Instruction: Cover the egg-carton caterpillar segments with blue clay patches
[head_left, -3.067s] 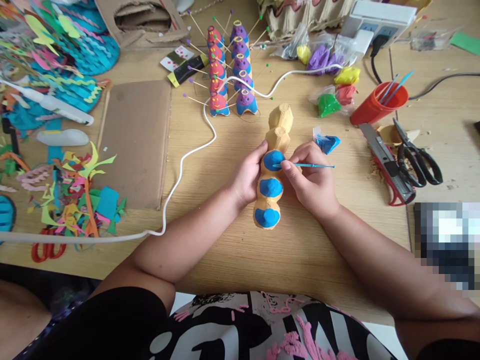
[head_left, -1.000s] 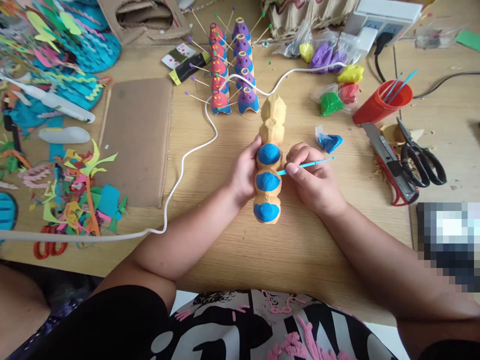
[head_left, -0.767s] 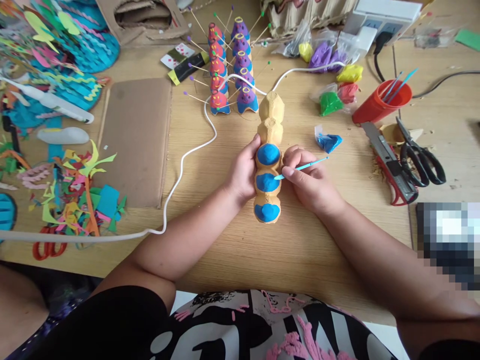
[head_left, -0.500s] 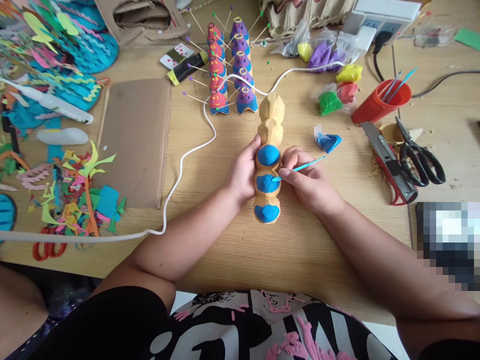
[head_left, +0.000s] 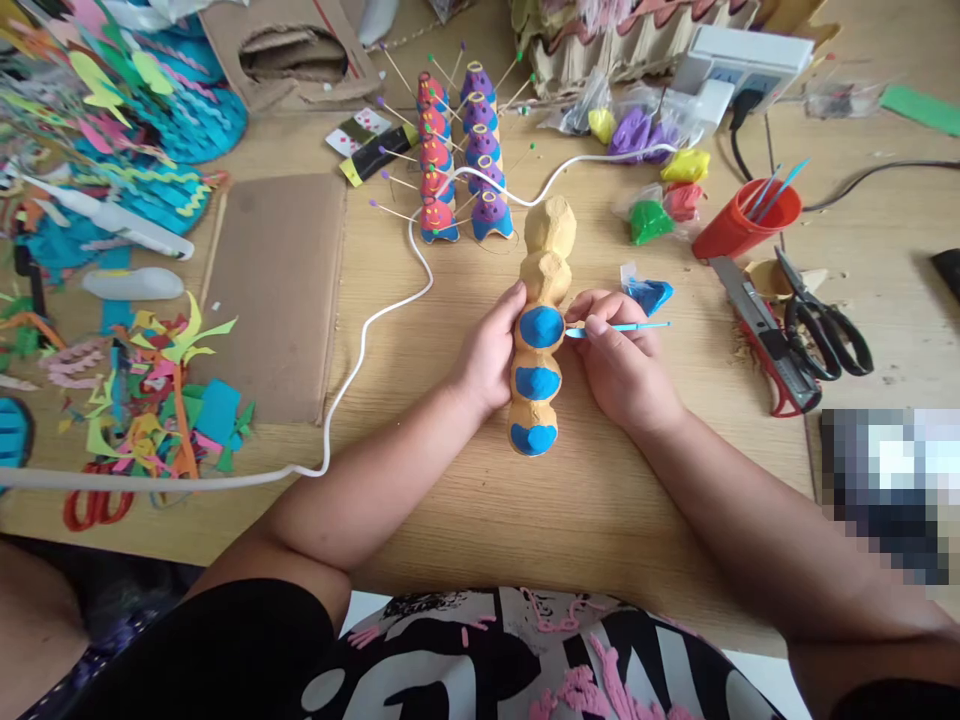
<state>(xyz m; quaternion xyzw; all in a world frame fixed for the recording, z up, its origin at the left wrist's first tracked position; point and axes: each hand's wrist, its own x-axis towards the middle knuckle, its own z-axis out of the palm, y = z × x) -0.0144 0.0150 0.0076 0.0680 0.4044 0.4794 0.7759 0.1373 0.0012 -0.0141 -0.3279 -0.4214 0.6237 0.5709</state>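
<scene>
My left hand (head_left: 491,350) grips the left side of a yellow egg-carton strip (head_left: 550,228), which points away from me. Blue clay (head_left: 538,383) covers part of its three nearer bumps; the two farther ones are plain yellow. Pinched in my right hand (head_left: 626,355) is a thin light-blue modelling tool (head_left: 634,326), its flat tip at the right edge of the third bump from me. Beyond that hand lies a lump of blue clay (head_left: 649,296) partly in clear wrap.
Red and purple egg-carton figures (head_left: 436,160) with pin-like sticks stand beyond the strip. A white cable (head_left: 365,340) crosses the table. To the right are a red cup (head_left: 739,225), a utility knife (head_left: 765,335) and black-handled scissors (head_left: 821,330). Cardboard (head_left: 277,300) and paper scraps (head_left: 165,400) lie left.
The tool's tip has moved from the second bump up to the right edge of the third, and the tool now lies nearly level. My left hand keeps its hold.
</scene>
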